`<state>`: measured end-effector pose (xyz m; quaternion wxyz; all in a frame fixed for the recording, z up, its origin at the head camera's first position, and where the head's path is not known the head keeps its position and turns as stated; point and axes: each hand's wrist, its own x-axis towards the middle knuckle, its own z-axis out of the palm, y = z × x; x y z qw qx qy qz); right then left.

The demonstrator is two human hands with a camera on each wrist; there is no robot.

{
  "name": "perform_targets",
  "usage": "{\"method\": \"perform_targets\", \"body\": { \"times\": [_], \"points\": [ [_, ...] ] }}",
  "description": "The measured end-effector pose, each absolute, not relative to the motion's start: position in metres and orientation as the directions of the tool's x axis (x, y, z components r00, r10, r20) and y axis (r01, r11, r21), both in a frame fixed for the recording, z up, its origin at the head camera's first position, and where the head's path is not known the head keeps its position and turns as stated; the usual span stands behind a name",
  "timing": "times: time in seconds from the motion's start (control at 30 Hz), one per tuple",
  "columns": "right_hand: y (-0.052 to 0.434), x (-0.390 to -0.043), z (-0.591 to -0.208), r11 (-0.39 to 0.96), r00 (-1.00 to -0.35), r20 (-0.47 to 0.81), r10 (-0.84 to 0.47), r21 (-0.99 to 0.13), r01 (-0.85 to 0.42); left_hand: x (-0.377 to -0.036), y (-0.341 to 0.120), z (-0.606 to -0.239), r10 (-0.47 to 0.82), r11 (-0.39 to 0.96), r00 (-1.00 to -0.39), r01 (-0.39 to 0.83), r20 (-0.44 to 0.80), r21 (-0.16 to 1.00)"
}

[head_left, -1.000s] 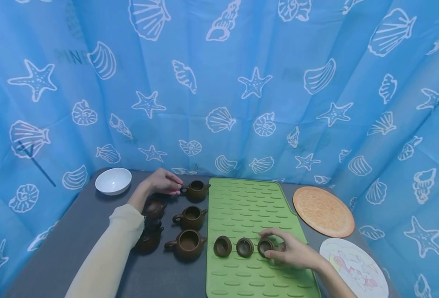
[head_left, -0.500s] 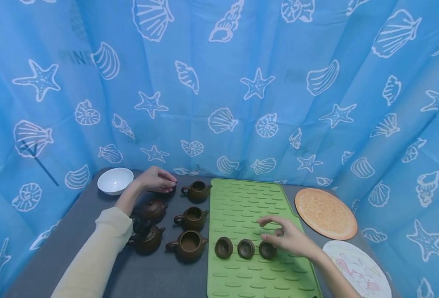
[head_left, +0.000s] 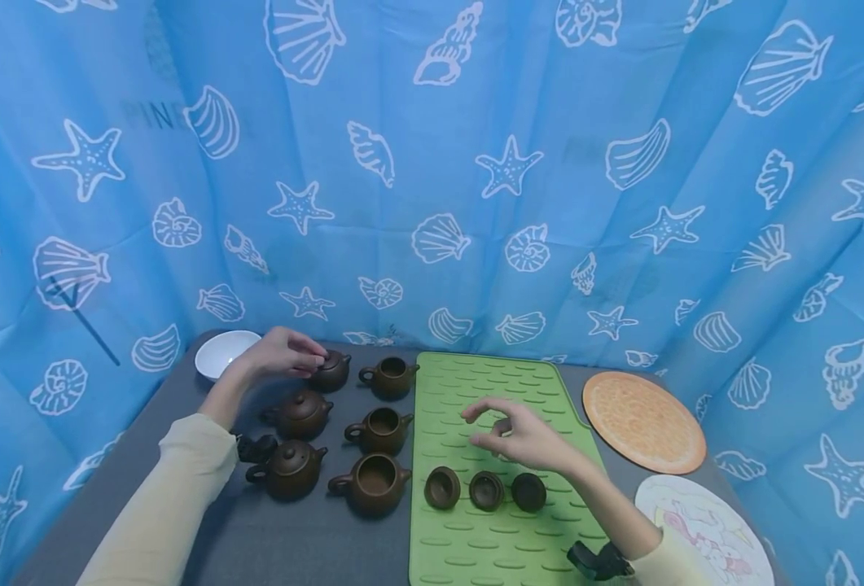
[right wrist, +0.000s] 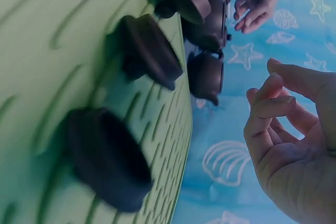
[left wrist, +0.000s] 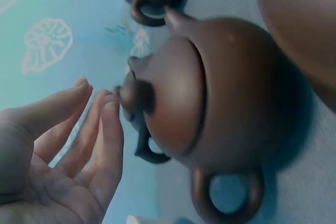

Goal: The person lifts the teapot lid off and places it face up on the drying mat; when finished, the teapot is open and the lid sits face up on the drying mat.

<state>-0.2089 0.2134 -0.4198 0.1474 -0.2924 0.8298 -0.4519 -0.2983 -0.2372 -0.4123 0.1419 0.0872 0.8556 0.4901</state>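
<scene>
Since a second ago the right hand (head_left: 523,438) has let go of the third lid (head_left: 529,491) and lifted away from it toward the middle of the green mat (head_left: 490,382), while the left hand (head_left: 279,356) has drawn back from the far open teapot (head_left: 390,377) to the lidded teapot (head_left: 331,370) beside it.

In the head view, the left hand's fingertips rest at the knob of that lidded teapot, at the back of the left column of pots, with a white bowl (head_left: 217,352) just behind the wrist. The right hand hovers above the mat, empty, fingers loosely bent, behind a row of three lids lying at the mat's left edge. Two more lidded pots and three open ones stand on the grey table (head_left: 109,496). A round orange mat (head_left: 642,421) lies to the right.

From the left wrist, the fingers (left wrist: 107,129) are nearly straight and relaxed, their tips just at the knob of the lidded teapot (left wrist: 210,98); whether they pinch it cannot be told.

From the right wrist, the hand (right wrist: 294,140) is half open, holding nothing, well above the three lids (right wrist: 107,156) on the mat.
</scene>
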Motion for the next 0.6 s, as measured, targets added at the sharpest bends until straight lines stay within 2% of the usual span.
{"method": "perform_targets", "body": {
  "times": [0.3, 0.6],
  "points": [
    [0.170, -0.234, -0.412, 0.393, -0.737, 0.031, -0.675, -0.830, -0.395, -0.297, -0.253, -0.418, 0.183, 0.549, -0.976, -0.001, -0.121, 0.836],
    [0.111, -0.267, -0.407, 0.350, -0.729, 0.028, -0.684, -0.864, -0.361, -0.298, -0.265, -0.431, 0.131, 0.554, -0.973, -0.088, -0.191, 0.828]
  ]
}}
